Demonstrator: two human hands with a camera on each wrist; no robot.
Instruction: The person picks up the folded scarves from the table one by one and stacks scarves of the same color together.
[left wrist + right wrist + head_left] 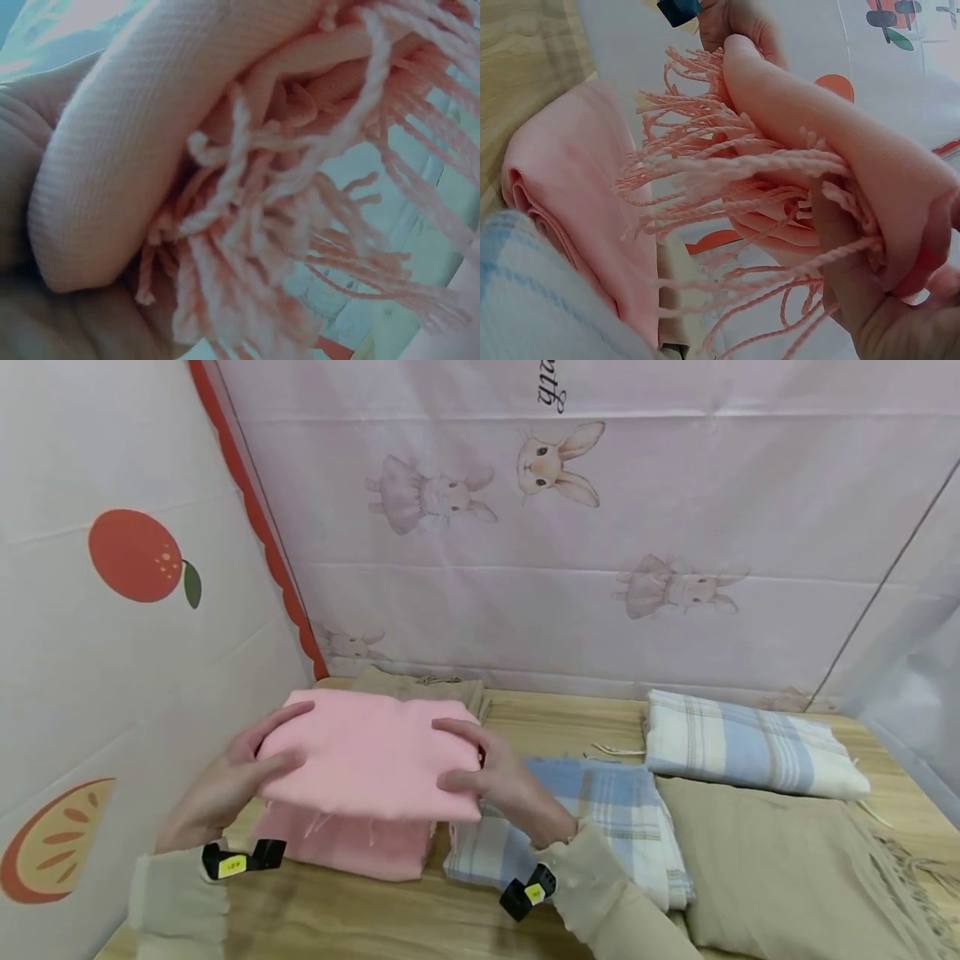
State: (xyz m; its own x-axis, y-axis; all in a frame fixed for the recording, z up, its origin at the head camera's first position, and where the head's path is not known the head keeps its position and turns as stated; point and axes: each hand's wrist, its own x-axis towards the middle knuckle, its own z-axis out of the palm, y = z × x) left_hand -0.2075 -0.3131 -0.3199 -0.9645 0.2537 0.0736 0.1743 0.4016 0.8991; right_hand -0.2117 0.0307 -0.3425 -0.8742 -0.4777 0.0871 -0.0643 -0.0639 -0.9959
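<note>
A folded pink scarf (375, 752) is lifted between both hands, above a second folded pink scarf (358, 853) lying on the table. My left hand (238, 768) grips its left end, with the thumb on the upper face. On the opposite end my right hand (501, 777) holds it, fingers reaching under the fold in the right wrist view. Twisted pink tassels (240, 255) hang loose from its open edge in the left wrist view. The scarf's rounded fold lies in the left palm.
Right of the hands lie a blue-and-white plaid scarf (592, 810), a beige fringed scarf (780, 868) and another plaid scarf (750, 743) behind. A tan folded scarf (408, 683) sits at the back left. Printed sheets (480, 577) line the wooden table (360, 918).
</note>
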